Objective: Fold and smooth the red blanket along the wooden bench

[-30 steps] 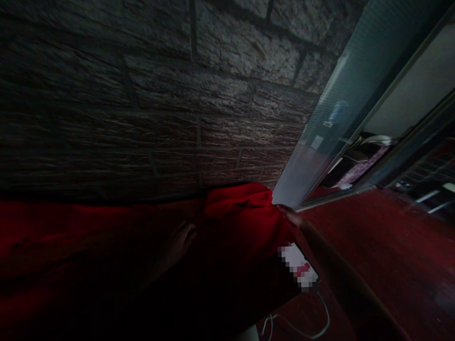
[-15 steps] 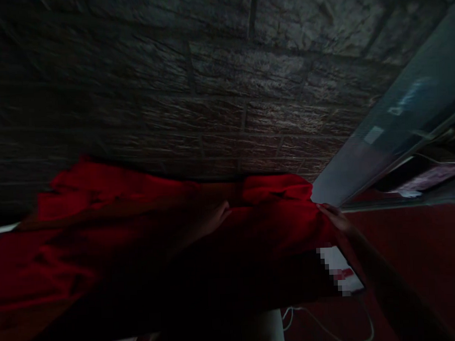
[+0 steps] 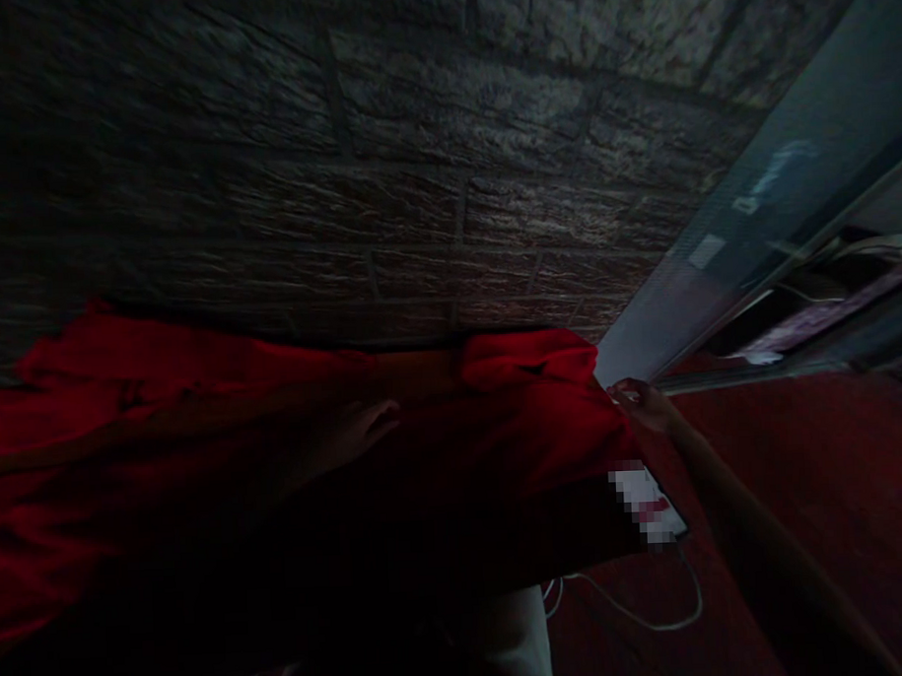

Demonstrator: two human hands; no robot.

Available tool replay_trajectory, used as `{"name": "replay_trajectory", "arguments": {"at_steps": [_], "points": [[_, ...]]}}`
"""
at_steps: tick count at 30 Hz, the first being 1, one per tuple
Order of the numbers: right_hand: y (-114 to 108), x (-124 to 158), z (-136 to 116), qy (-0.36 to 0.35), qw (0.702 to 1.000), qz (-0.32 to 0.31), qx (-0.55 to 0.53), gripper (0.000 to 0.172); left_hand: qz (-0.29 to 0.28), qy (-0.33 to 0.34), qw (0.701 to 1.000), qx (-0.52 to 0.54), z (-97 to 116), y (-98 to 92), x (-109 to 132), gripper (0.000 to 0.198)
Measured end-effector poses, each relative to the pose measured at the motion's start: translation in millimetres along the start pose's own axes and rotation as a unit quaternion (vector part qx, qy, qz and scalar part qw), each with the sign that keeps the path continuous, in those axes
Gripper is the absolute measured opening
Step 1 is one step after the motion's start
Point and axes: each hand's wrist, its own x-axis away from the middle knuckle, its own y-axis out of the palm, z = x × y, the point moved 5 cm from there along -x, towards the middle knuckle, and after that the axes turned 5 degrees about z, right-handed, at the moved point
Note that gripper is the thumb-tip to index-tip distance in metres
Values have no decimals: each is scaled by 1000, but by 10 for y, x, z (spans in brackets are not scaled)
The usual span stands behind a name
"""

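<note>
A red cloth [image 3: 543, 424] lies spread over a dark table, with a folded-over part [image 3: 530, 358] along its back edge near the wall. My left hand [image 3: 361, 430] is above the cloth's middle, in deep shadow, its fingers stretched out and holding nothing I can see. Just off the cloth's right edge is my right hand [image 3: 644, 402], fingers loosely bent and apart, with no fabric visible between them. More red fabric [image 3: 177, 357] lies bunched along the back on the left.
A phone [image 3: 649, 504] lies at the table's right end, with a white cable [image 3: 653, 627] hanging below. Behind rises a stone-block wall [image 3: 417, 201]. A grey door frame [image 3: 720, 230] and red floor [image 3: 803, 474] are on the right.
My right hand has let go of the cloth's right corner, and its fingers have opened. My left hand has moved left and its fingers have spread. The camera view has shifted slightly.
</note>
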Motion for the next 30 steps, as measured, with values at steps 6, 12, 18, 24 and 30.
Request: {"name": "replay_trajectory", "arguments": {"at_steps": [6,12,18,24,30], "points": [[246,126,-737,-117,982,-138,-44,43,-23,32,995,93,443,356,-371,35],[395,97,-958,-131,978,-149,-64,47,27,73,986,147,843,774,-935,23],[423,104,-1004,-135,973,-167,-88,42,63,79,973,209,852,895,-1068,23],[420,60,-1009,-111,973,-139,-145,39,80,34,957,275,778,911,-1040,32],[449,28,-957,-119,970,-129,-169,31,70,45,954,289,777,926,-1030,34]]}}
